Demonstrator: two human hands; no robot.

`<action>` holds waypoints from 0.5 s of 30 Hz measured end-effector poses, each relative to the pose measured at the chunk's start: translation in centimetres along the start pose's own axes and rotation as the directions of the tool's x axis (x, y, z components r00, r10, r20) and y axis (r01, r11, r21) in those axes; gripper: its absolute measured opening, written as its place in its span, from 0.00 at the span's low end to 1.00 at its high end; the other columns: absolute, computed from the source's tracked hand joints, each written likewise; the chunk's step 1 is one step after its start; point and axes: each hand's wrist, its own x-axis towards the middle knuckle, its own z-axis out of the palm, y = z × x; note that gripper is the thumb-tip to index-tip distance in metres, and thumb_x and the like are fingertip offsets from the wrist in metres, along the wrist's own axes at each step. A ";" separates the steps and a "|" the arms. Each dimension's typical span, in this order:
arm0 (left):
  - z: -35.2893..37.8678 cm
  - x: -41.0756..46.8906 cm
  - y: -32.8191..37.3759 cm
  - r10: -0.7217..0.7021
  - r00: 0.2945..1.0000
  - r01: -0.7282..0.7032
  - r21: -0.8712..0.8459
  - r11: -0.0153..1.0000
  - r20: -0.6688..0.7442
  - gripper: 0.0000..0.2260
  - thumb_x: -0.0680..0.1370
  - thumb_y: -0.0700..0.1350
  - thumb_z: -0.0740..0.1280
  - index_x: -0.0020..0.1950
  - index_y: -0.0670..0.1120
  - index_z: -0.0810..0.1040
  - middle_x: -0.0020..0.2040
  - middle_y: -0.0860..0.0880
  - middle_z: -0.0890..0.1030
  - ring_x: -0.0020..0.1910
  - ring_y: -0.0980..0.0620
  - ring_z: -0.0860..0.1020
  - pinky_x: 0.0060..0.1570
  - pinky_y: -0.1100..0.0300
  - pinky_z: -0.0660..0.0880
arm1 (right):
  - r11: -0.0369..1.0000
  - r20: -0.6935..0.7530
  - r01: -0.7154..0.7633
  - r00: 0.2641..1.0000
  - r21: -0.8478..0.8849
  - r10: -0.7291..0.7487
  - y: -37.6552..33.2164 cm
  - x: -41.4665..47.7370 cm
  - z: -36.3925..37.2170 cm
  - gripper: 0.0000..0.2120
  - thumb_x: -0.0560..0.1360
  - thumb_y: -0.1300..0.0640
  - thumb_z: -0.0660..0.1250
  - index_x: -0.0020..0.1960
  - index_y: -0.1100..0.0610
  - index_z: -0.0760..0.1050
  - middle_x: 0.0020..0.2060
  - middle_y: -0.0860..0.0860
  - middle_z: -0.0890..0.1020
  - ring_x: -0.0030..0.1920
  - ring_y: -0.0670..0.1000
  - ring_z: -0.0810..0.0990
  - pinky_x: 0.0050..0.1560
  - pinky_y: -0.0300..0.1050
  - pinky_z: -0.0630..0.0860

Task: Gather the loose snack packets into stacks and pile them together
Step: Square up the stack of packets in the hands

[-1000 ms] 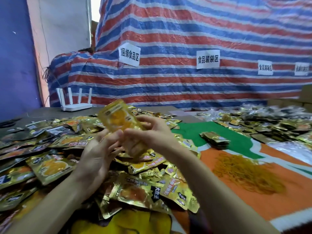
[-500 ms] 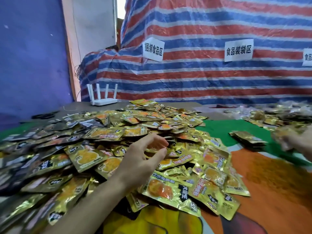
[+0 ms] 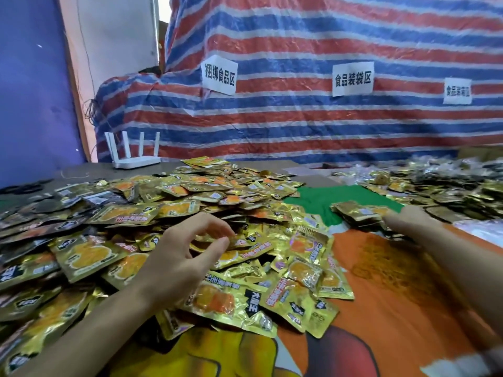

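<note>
A white router (image 3: 133, 156) stands at ten o'clock of the view, in front of a red-and-blue striped tarp (image 3: 299, 118). The loose snack packets (image 3: 190, 202), gold foil, lie heaped from nine o'clock to the centre. The left hand (image 3: 185, 257) is over the heap's near side, fingers curled, thumb and forefinger tips close together at a packet's edge; whether they pinch it I cannot tell. At three o'clock of that hand a small stack (image 3: 353, 212) sits on green cloth (image 3: 318, 202). The right hand (image 3: 408, 221) touches the stack's four o'clock corner; it is too blurred to read its grip.
</note>
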 end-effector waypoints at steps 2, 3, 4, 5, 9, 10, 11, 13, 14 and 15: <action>-0.1 0.0 0.4 -0.005 1.000 0.004 -0.020 1.000 -0.023 0.07 0.79 0.41 0.70 0.50 0.54 0.82 0.49 0.62 0.82 0.53 0.62 0.79 0.49 0.74 0.71 | 0.997 -0.022 -0.020 1.000 -0.081 0.019 -0.4 -0.6 0.2 0.22 0.78 0.50 0.68 0.62 0.66 0.73 0.64 0.66 0.74 0.67 0.66 0.70 0.68 0.58 0.68; -0.2 0.1 0.7 -0.009 0.999 0.007 -0.030 1.000 -0.041 0.07 0.78 0.41 0.70 0.50 0.53 0.82 0.49 0.61 0.82 0.53 0.62 0.79 0.48 0.73 0.72 | 0.996 -0.062 -0.014 0.998 -0.092 0.008 -0.8 -1.1 0.4 0.25 0.77 0.50 0.68 0.66 0.66 0.71 0.69 0.67 0.70 0.70 0.66 0.67 0.70 0.60 0.64; -0.4 0.1 1.0 -0.007 0.999 0.006 -0.026 1.000 -0.052 0.07 0.78 0.41 0.70 0.50 0.53 0.82 0.48 0.61 0.82 0.52 0.61 0.79 0.48 0.73 0.72 | 0.996 -0.088 -0.003 0.996 -0.090 -0.005 -1.8 -1.5 0.4 0.27 0.76 0.51 0.68 0.69 0.65 0.68 0.72 0.67 0.67 0.72 0.66 0.64 0.72 0.61 0.61; -0.6 0.3 1.2 0.008 0.999 -0.008 -0.002 1.000 -0.054 0.06 0.79 0.41 0.70 0.50 0.52 0.82 0.47 0.60 0.82 0.52 0.61 0.79 0.49 0.73 0.72 | 0.996 -0.129 0.012 0.991 -0.092 -0.024 -3.0 -2.3 0.2 0.28 0.75 0.52 0.67 0.70 0.65 0.66 0.73 0.67 0.64 0.74 0.66 0.61 0.73 0.63 0.59; -2.6 1.7 1.5 0.100 0.995 -0.103 0.164 0.981 0.027 0.06 0.78 0.39 0.70 0.51 0.49 0.81 0.47 0.56 0.82 0.51 0.60 0.78 0.50 0.73 0.71 | 0.979 -0.190 0.197 0.960 -0.058 -0.204 -8.1 -5.7 -0.8 0.26 0.73 0.52 0.66 0.68 0.62 0.66 0.70 0.66 0.67 0.71 0.66 0.64 0.72 0.63 0.61; -3.2 2.1 1.7 0.130 0.989 -0.143 0.220 0.965 0.072 0.06 0.78 0.38 0.70 0.51 0.49 0.81 0.47 0.56 0.81 0.50 0.60 0.78 0.49 0.72 0.71 | 0.962 -0.165 0.270 0.948 -0.038 -0.272 -9.6 -6.7 -1.3 0.24 0.74 0.53 0.66 0.66 0.61 0.67 0.67 0.65 0.69 0.69 0.65 0.67 0.69 0.62 0.65; -3.8 2.7 1.8 0.175 0.978 -0.202 0.289 0.936 0.118 0.07 0.78 0.39 0.71 0.52 0.50 0.80 0.47 0.56 0.81 0.48 0.60 0.78 0.49 0.70 0.72 | 0.932 -0.126 0.363 0.923 -0.018 -0.362 -11.2 -7.7 -1.8 0.20 0.74 0.55 0.65 0.63 0.61 0.70 0.62 0.64 0.73 0.65 0.63 0.72 0.65 0.59 0.70; -5.4 4.1 1.7 0.274 0.931 -0.357 0.447 0.820 0.242 0.05 0.78 0.41 0.71 0.52 0.49 0.81 0.47 0.55 0.81 0.45 0.58 0.78 0.50 0.62 0.71 | 0.822 -0.025 0.532 0.842 0.204 -0.539 -14.2 -10.0 -2.7 0.09 0.76 0.60 0.64 0.54 0.63 0.76 0.51 0.60 0.81 0.53 0.59 0.80 0.53 0.54 0.79; -5.9 4.7 1.8 0.292 0.902 -0.425 0.543 0.724 0.317 0.04 0.78 0.42 0.71 0.52 0.48 0.82 0.47 0.54 0.82 0.45 0.56 0.78 0.51 0.58 0.71 | 0.730 0.012 0.533 0.804 0.428 -0.594 -15.5 -11.4 -3.1 0.08 0.77 0.61 0.65 0.53 0.64 0.78 0.49 0.58 0.83 0.49 0.56 0.83 0.50 0.51 0.81; -6.5 5.4 1.6 0.286 0.873 -0.484 0.632 0.606 0.394 0.05 0.77 0.42 0.72 0.52 0.48 0.82 0.48 0.52 0.82 0.45 0.54 0.78 0.53 0.54 0.72 | 0.577 0.036 0.431 0.779 0.693 -0.626 -16.6 -13.0 -3.4 0.08 0.79 0.60 0.66 0.54 0.64 0.79 0.48 0.57 0.85 0.46 0.54 0.84 0.47 0.49 0.81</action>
